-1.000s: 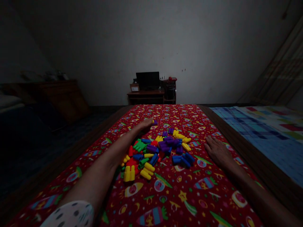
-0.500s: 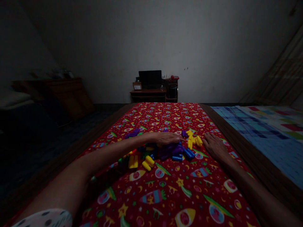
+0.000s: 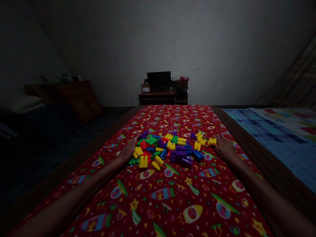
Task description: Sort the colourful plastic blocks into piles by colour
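A pile of colourful plastic blocks (image 3: 168, 149), yellow, purple, blue, green and red, lies on a red patterned cloth (image 3: 172, 197) in front of me. My left hand (image 3: 128, 150) rests flat on the cloth at the pile's left edge, fingers stretched out and touching the blocks. At the pile's right edge my right hand (image 3: 224, 148) lies flat, fingers out, next to a small yellow block (image 3: 211, 142). Neither hand holds anything.
The cloth covers a long surface with a dark wooden edge (image 3: 249, 138). A blue checked mat (image 3: 276, 131) lies to the right. A low desk with a dark screen (image 3: 159, 86) stands at the far wall. A wooden cabinet (image 3: 74, 95) is at the left. The room is dim.
My left arm swept across the pile from the far side, then drew back to the pile's left edge. The blocks were pushed about and spread. My right hand barely moved.
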`<state>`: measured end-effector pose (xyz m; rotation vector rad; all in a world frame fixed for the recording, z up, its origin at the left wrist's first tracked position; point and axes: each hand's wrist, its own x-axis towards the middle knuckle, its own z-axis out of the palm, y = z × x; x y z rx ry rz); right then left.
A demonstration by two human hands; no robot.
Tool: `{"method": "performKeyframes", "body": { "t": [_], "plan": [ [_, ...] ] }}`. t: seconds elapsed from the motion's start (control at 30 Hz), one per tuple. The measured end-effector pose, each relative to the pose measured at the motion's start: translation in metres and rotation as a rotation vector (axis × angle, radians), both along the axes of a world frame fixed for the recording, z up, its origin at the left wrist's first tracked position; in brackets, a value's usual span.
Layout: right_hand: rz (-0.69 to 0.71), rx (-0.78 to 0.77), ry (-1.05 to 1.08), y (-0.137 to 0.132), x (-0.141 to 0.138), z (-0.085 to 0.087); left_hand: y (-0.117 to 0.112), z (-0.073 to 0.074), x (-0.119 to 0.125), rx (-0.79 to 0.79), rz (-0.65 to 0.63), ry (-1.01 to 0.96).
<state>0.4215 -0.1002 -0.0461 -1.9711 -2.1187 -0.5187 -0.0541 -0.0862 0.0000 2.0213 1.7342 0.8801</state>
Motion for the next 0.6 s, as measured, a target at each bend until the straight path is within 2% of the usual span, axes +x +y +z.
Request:
{"method": "performKeyframes", "body": {
  "t": [0.1, 0.23, 0.37, 0.47, 0.6],
  "plan": [
    [0.008, -0.003, -0.012, 0.001, 0.002, -0.002, -0.003, 0.004, 0.041, 0.005, -0.073, -0.085],
    [0.01, 0.012, 0.006, 0.003, 0.004, -0.005, 0.001, 0.004, 0.095, 0.072, -0.238, -0.14],
    [0.03, 0.025, 0.023, 0.003, 0.004, -0.006, 0.014, 0.008, 0.132, 0.125, -0.391, -0.133],
    [0.021, 0.01, 0.026, 0.003, 0.004, -0.005, 0.032, 0.019, 0.132, 0.18, -0.384, -0.089],
    [0.011, -0.017, 0.022, 0.002, 0.003, -0.002, 0.062, 0.028, 0.088, 0.211, -0.139, -0.046]
  ]
}}
